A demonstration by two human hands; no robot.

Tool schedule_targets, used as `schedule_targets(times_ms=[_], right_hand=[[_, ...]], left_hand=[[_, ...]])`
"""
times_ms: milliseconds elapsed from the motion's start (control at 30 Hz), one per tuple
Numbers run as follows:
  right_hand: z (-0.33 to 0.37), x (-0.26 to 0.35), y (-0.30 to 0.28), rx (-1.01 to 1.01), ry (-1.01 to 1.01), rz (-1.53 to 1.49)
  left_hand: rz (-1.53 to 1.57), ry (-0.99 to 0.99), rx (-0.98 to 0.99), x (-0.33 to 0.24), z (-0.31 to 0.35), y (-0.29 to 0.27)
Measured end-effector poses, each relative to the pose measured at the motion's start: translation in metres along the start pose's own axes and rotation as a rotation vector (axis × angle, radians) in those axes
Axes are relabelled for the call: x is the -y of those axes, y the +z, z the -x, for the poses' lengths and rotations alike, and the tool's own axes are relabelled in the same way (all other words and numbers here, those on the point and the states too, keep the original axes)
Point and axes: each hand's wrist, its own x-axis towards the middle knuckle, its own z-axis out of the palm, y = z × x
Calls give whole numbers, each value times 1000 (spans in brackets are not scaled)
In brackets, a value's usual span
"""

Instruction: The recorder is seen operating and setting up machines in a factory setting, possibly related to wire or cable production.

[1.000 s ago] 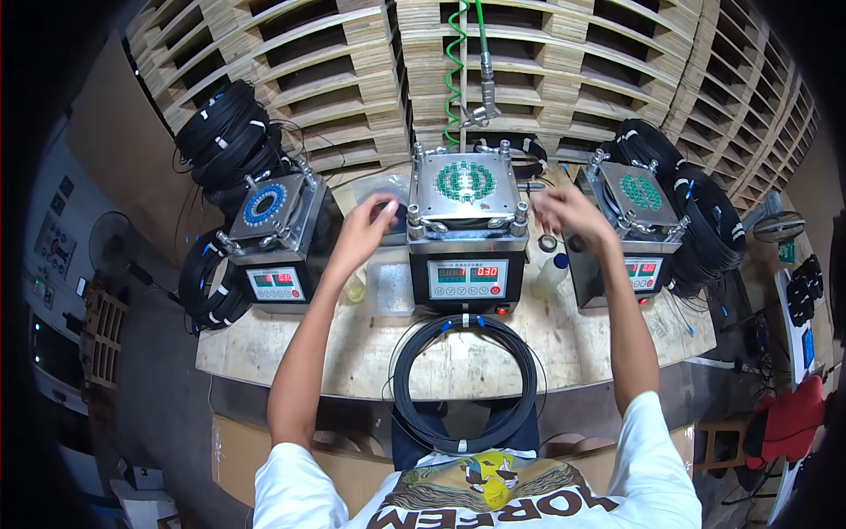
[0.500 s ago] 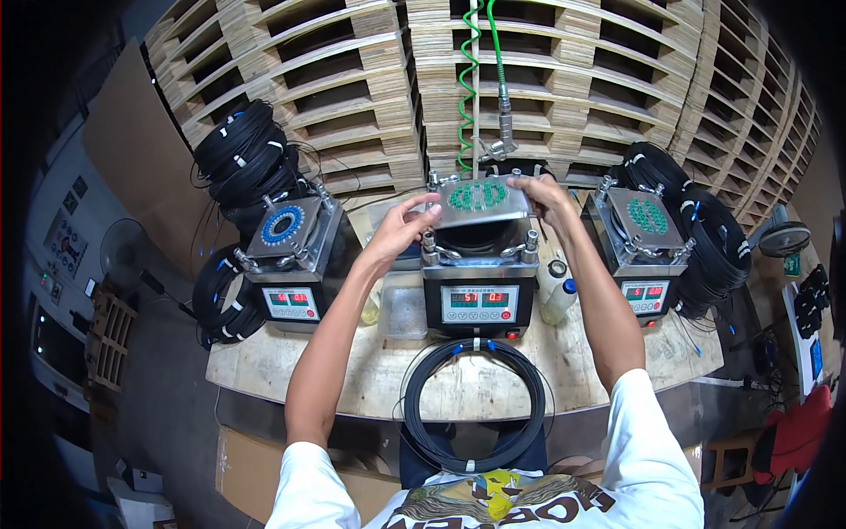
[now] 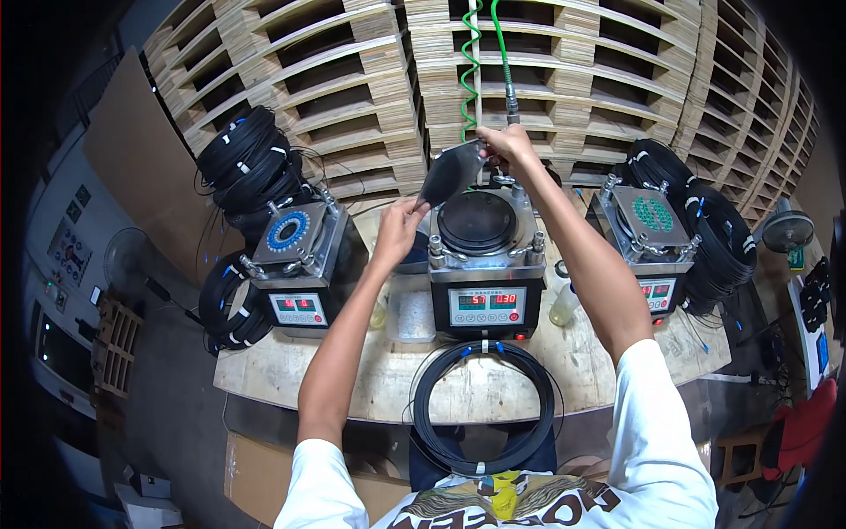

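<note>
A square metal plate [image 3: 452, 171] is tilted up on edge above the middle machine, its dark face turned toward me. My left hand [image 3: 398, 231] pinches its lower left corner. At its upper right corner my right hand [image 3: 506, 148] is closed on the plate. A metal air gun [image 3: 512, 108] on a green hose hangs just behind the right hand, which hides its lower part; whether the fingers touch it I cannot tell. Beneath the plate, the round black disc [image 3: 477, 221] of the middle polishing machine [image 3: 487, 304] lies uncovered, with metal corner posts around it.
Similar machines stand at left [image 3: 297, 306] and right [image 3: 656, 286], their plates fitted with blue and green connectors. A black cable coil [image 3: 423, 392] lies at the table's front edge. A clear tub [image 3: 411, 319] and a bottle [image 3: 562, 309] flank the middle machine. Wooden pallets [image 3: 370, 79] rise behind.
The plate has been lifted off the middle machine and tipped up, uncovering the black disc. My right hand has moved up and left, to the air gun; my left hand has moved slightly down and left.
</note>
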Motion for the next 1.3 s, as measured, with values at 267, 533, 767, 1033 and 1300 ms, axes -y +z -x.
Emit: schedule_targets(times_ms=[267,533,767,1033,1300], right_hand=[[-32,-3,41,-99,-136,343],[-69,-29,26,30,-164,347],[-93,-45,-23,-461,-354,471],[-156,-81,-67,-69,-523,524],[-7,-11,-36,325,-379,-154]], left_hand=[[7,-26,-44,37,2,31],[43,-283,38,44,-6,29],[106,-341,-2,48,9,7],[248,-416,93,25,7,31],[606,-567,-224,1,25,27]])
